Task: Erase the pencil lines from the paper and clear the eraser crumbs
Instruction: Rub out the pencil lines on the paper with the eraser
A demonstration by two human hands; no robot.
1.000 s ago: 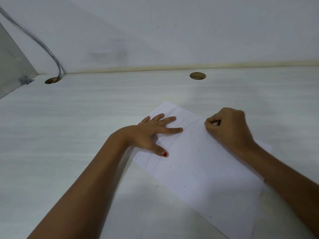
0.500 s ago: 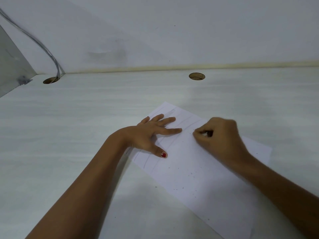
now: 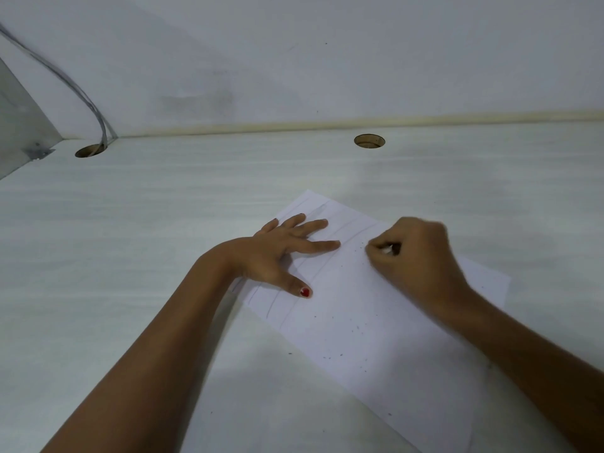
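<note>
A white sheet of paper [image 3: 366, 325] lies at an angle on the pale desk [image 3: 163, 230]. Faint curved pencil lines [image 3: 330, 261] run across its upper left part. My left hand [image 3: 281, 253] rests flat on the sheet's left side, fingers spread, pinning it down. My right hand [image 3: 415, 256] is closed in a fist on a small eraser [image 3: 389, 249], pressed to the paper near its upper edge; only a pale bit of the eraser shows between the fingers. Dark eraser crumbs [image 3: 356, 328] are scattered over the middle and lower paper.
The desk meets a white wall at the back. Two round cable holes sit near the wall, one at the left [image 3: 90, 151] with grey cables [image 3: 81, 93] running into it, one at the centre [image 3: 369, 140]. A grey panel [image 3: 19, 132] stands at the far left.
My right hand with the eraser has slid left and slightly down across the paper, toward my left hand. My left hand has stayed flat in place.
</note>
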